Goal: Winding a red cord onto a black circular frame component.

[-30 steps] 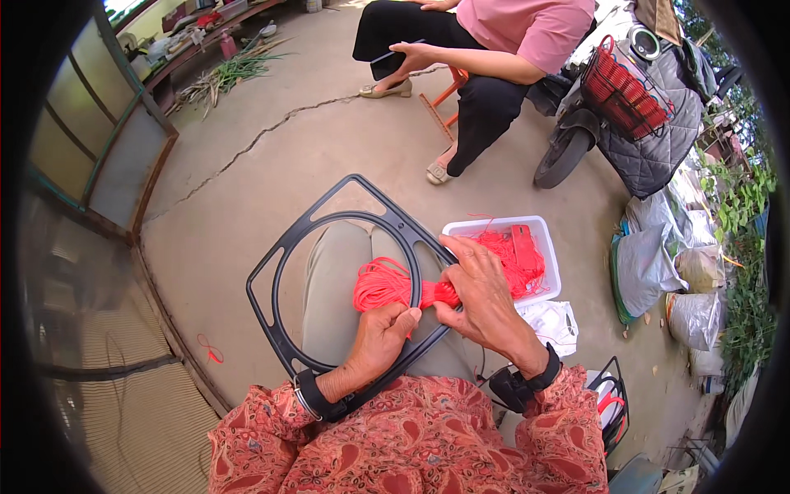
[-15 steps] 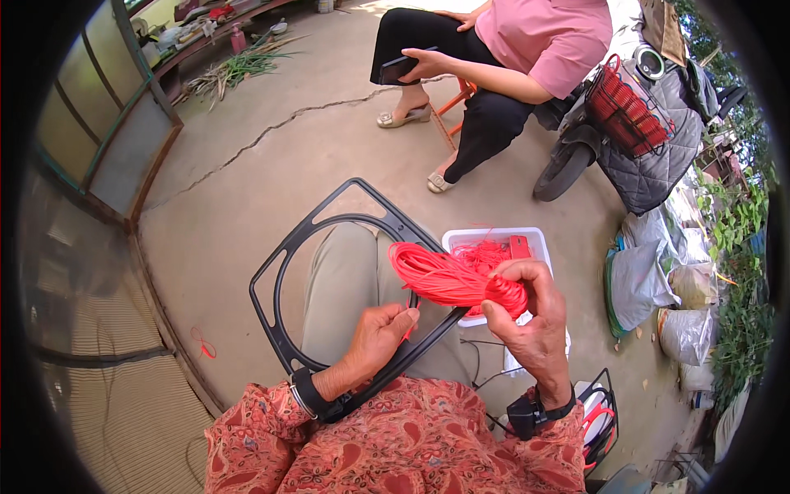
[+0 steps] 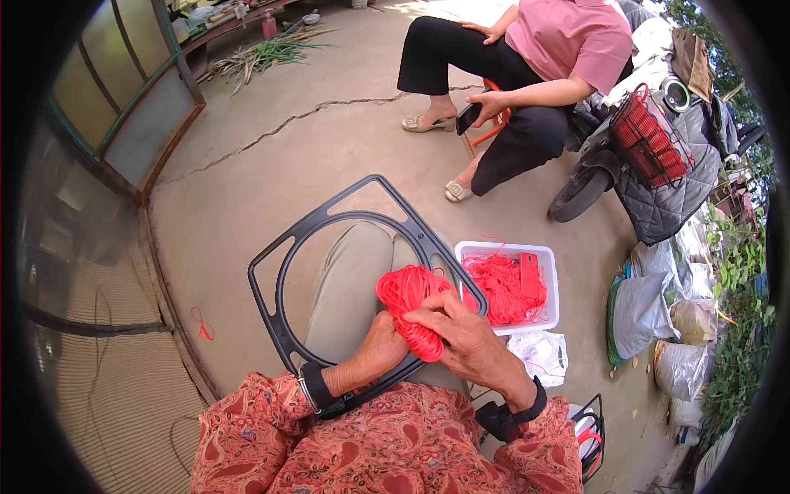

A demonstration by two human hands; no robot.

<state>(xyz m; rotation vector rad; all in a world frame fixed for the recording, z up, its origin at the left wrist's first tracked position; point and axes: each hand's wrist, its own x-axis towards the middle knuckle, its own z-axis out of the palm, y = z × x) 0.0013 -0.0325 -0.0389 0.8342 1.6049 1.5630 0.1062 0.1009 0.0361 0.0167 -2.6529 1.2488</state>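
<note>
Cord bundle (image 3: 409, 290) clamped in the right hand (image 3: 471, 336) over the black frame (image 3: 434, 247) suggests wrapping, likely needing a taut pass next; the left hand's (image 3: 383, 344) grip is hidden.

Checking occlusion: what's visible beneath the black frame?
Through the black frame: khaki trouser legs and concrete floor. Its bars, plus the red cord bundle, left hand and right hand, cover the rest; whatever lies directly behind those can't be seen.

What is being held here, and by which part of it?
The cord bundle: the right grip has its near end, from the right. The left grip is at its left side; what that holds is hidden.
</note>
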